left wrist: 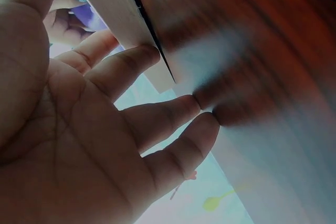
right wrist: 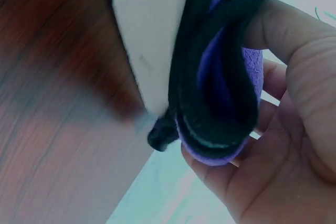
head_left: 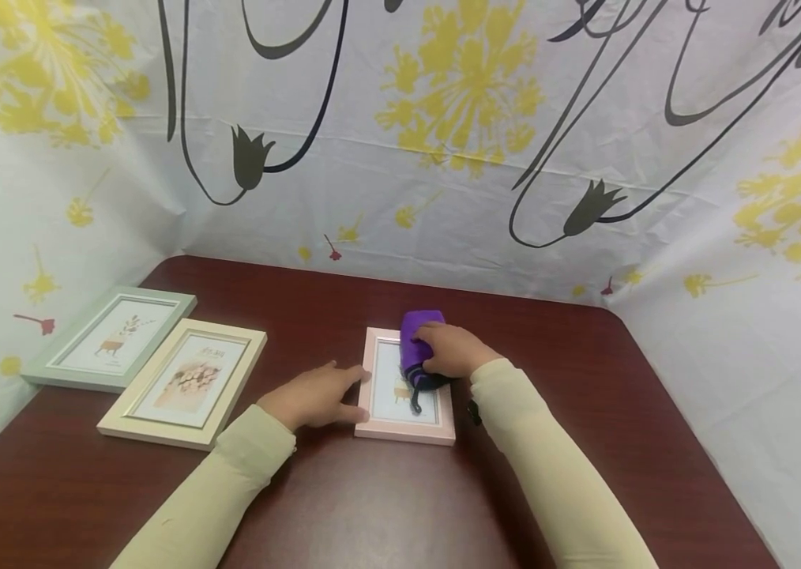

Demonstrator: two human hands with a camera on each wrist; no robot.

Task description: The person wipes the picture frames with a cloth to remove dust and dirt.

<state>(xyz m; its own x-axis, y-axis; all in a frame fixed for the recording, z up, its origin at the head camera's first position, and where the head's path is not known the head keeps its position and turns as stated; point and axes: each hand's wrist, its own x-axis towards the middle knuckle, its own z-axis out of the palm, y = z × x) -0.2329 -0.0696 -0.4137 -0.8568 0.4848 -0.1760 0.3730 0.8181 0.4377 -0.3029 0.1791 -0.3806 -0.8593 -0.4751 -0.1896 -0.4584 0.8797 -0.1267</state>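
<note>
A pink picture frame (head_left: pixel 406 431) lies flat on the dark red-brown table, showing a print of a plant in a pot. My right hand (head_left: pixel 453 350) grips a folded purple cloth (head_left: pixel 415 330) with dark trim, pressed on the right part of this frame. A dark loop hangs from the cloth over the glass. In the right wrist view, thumb and fingers pinch the cloth's folds (right wrist: pixel 253 72) beside the frame's edge. At the left edge, my left hand (head_left: pixel 315 395) touches the frame with fingers spread and fairly straight; two fingertips (left wrist: pixel 206 124) rest on the table.
To the left lie a cream picture frame (head_left: pixel 230 395) with a flower print and a pale green frame (head_left: pixel 84 378) with a plant print, side by side. A white sheet (head_left: pixel 329 182) with yellow and grey flowers stands behind the table (head_left: pixel 287 296) and along both sides.
</note>
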